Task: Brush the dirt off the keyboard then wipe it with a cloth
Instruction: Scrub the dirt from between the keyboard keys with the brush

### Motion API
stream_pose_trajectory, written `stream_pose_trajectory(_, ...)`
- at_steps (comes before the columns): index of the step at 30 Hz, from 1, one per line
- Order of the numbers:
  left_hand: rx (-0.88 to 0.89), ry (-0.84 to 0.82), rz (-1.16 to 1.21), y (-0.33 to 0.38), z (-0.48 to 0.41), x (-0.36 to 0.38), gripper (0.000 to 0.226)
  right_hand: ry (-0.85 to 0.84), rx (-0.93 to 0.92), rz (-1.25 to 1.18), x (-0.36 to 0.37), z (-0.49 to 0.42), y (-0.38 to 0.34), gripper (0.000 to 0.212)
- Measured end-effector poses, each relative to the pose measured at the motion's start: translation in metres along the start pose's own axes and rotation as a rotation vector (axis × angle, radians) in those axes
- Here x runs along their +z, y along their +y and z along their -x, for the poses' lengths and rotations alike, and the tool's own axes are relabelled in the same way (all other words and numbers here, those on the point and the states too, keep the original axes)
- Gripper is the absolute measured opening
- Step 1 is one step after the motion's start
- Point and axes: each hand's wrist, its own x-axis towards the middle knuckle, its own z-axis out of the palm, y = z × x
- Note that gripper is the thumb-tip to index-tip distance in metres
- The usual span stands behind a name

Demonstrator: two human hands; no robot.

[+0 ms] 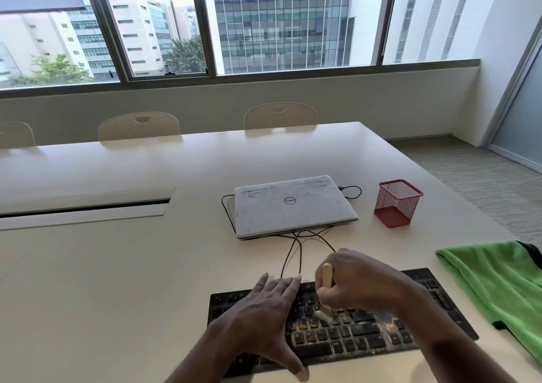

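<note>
The keyboard [360, 328] lies at the near edge of the table [117, 265], yellowish crumbs thick across its middle. The right hand [357, 283], fingers wrapped around a brush [326, 291], sets the bristles on the keys. The left hand [264, 312] lies flat, fingers together, likely pinning the board. A green cloth [498, 280] waits to the right, for wiping.

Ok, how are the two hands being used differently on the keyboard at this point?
The left hand lies open and flat, fingers spread, pressing the left part of the dusty black keyboard. The right hand is closed around a wooden-handled brush, whose pale bristles touch the middle keys. The left holds nothing; the right holds the tool. Both are over the keyboard.
</note>
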Motion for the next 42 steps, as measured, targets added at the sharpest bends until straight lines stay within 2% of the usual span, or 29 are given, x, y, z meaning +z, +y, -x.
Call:
stream_pose_trajectory(3,0.0,-0.001,0.007,-0.001,-0.001,0.002,0.148,0.06,-0.049,0.023,-0.005,0.001,-0.003,0.021)
stream_pose_trajectory(5,-0.001,-0.003,0.005,-0.001,-0.001,0.002,0.148,-0.016,-0.076,0.016,-0.005,0.003,-0.006,0.013)
stream_pose_trajectory(8,-0.011,-0.004,0.009,0.002,0.0,-0.001,0.147,-0.09,-0.014,0.077,-0.004,0.007,0.001,0.009)
stream_pose_trajectory(11,-0.013,0.0,0.018,0.004,0.0,-0.002,0.147,-0.037,0.068,0.151,-0.011,0.011,0.011,0.012)
stream_pose_trajectory(13,-0.013,-0.003,0.015,0.003,0.0,-0.001,0.147,0.042,0.048,0.185,-0.015,0.011,0.012,0.012)
stream_pose_trajectory(16,-0.012,-0.015,0.01,0.003,0.0,-0.002,0.147,0.012,-0.015,0.064,-0.013,0.011,0.007,0.011)
stream_pose_trajectory(20,-0.015,-0.02,0.007,0.004,0.0,-0.003,0.148,-0.037,0.064,0.042,-0.007,0.013,0.016,0.013)
stream_pose_trajectory(22,-0.013,-0.013,0.0,0.004,0.0,-0.001,0.148,0.002,0.111,0.049,-0.011,0.015,0.019,0.015)
stream_pose_trajectory(26,-0.01,-0.011,-0.01,0.006,-0.002,-0.001,0.147,0.184,0.076,0.043,-0.015,0.015,0.014,0.016)
stream_pose_trajectory(32,-0.007,-0.018,-0.021,0.01,-0.005,-0.001,0.146,0.109,0.137,-0.034,0.001,0.015,0.016,0.022)
stream_pose_trajectory(37,-0.006,-0.02,-0.02,0.012,-0.005,-0.002,0.147,0.289,0.13,0.002,-0.003,0.012,0.018,0.025)
stream_pose_trajectory(42,-0.014,-0.019,0.0,0.013,-0.006,-0.003,0.146,0.154,0.169,-0.012,0.001,0.011,0.022,0.026)
